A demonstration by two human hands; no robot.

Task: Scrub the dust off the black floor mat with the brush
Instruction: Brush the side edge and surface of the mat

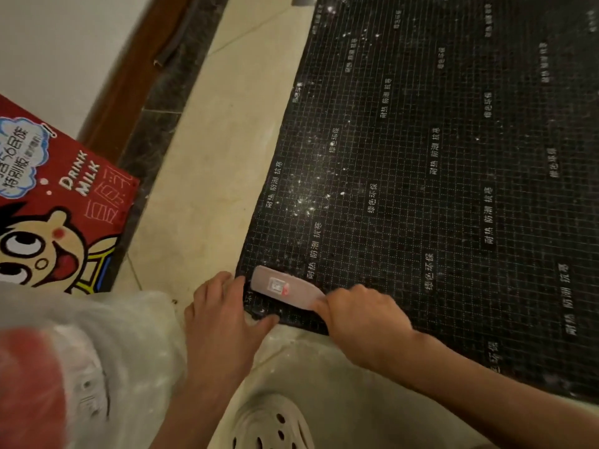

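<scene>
The brush (285,287) is being gripped by its handle in the right hand (366,322), and it is lying on the near left corner of the mat (421,189). That corner is being pressed down by the left hand (223,315) with straight fingers (234,285).

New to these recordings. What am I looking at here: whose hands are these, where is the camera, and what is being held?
There is no machine here: a person works with bare hands, filmed by a camera worn on the head, looking down. The right hand grips a pale brush lying on the near corner of the black floor mat, which is speckled with white dust. The left hand rests on the mat's edge with fingers spread. A red milk carton box stands at the left, and a perforated shoe shows below.
</scene>
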